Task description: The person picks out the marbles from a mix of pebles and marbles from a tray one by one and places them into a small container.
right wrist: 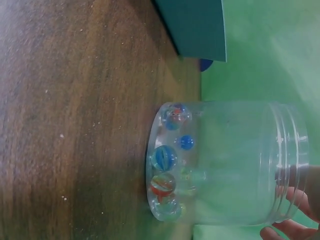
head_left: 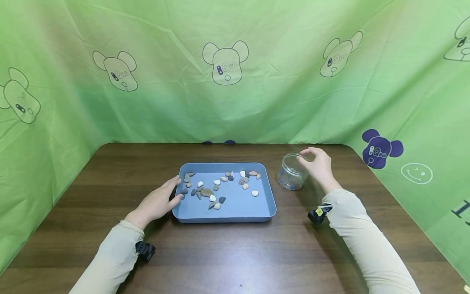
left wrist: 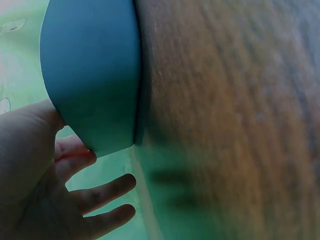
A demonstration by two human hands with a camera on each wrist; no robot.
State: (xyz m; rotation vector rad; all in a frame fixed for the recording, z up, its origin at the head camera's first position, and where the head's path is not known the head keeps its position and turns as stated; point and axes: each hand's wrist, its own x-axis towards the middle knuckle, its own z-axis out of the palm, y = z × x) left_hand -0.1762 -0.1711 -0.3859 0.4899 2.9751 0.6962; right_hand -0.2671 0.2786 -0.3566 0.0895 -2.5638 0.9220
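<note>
A blue rectangular tray (head_left: 238,204) holds several small stones in white, grey, brown and black. At its left side, my left hand (head_left: 156,202) pinches the wall, thumb over the rim; the left wrist view shows the other fingers (left wrist: 107,192) spread out below the tray's corner (left wrist: 95,75). To the tray's right stands a clear, lidless jar (head_left: 292,173). Glass marbles (right wrist: 164,158), blue and red-swirled, lie on its bottom. My right hand (head_left: 318,165) holds the jar's right rim by thumb and fingers, partly seen through the clear wall in the right wrist view.
Both things stand on a dark brown wooden table (head_left: 227,253). A green cloth (head_left: 165,102) with printed bear heads hangs behind the table and at its sides. A black camera is strapped to each wrist, over pale sleeves (head_left: 114,253).
</note>
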